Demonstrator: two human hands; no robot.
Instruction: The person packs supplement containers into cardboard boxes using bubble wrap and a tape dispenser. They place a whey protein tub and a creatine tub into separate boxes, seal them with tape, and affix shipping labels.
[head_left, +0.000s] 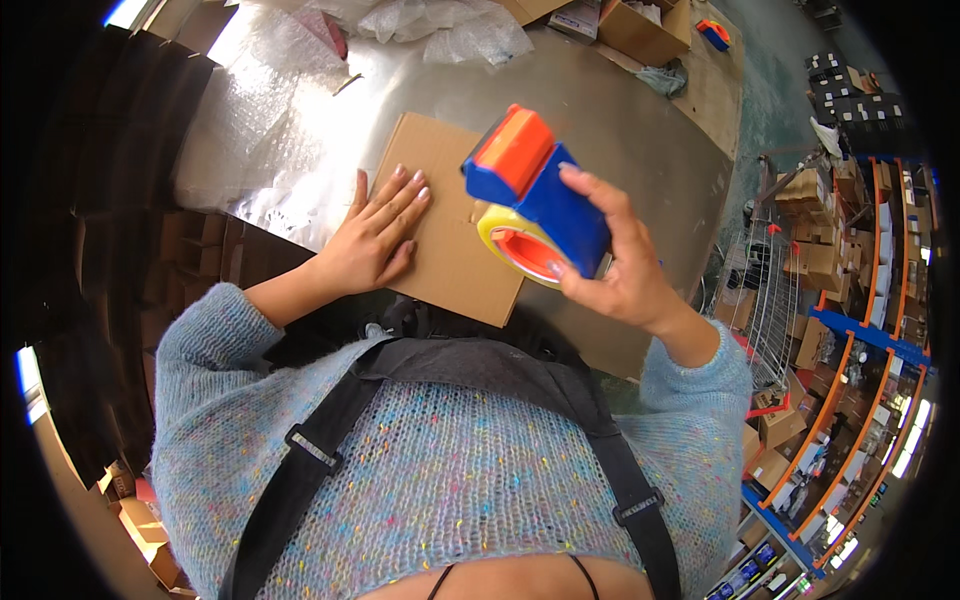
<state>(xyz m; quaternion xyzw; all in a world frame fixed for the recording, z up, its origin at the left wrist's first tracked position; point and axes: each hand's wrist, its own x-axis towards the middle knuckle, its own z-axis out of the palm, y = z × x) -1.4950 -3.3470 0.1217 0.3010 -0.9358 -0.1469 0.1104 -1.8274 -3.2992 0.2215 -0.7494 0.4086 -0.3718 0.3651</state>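
Observation:
A flat brown cardboard box (450, 259) lies at the near edge of the metal-topped table (637, 135). My left hand (375, 229) rests palm down on its left side, fingers spread, holding nothing. In my right hand (619, 251) is a blue and orange packing tape dispenser (566, 214), gripped between thumb and fingers. Its roll of yellowish clear tape (499, 225) faces the box. The dispenser is above the right part of the box and covers some of it. Whether it touches the cardboard I cannot tell.
Bubble wrap (247, 127) spreads over the table's left and far side. Beyond the box stand an open carton (645, 34) and a second tape dispenser (714, 34). To the right are a wire shopping cart (757, 300) and shelving with orange and blue beams (870, 334).

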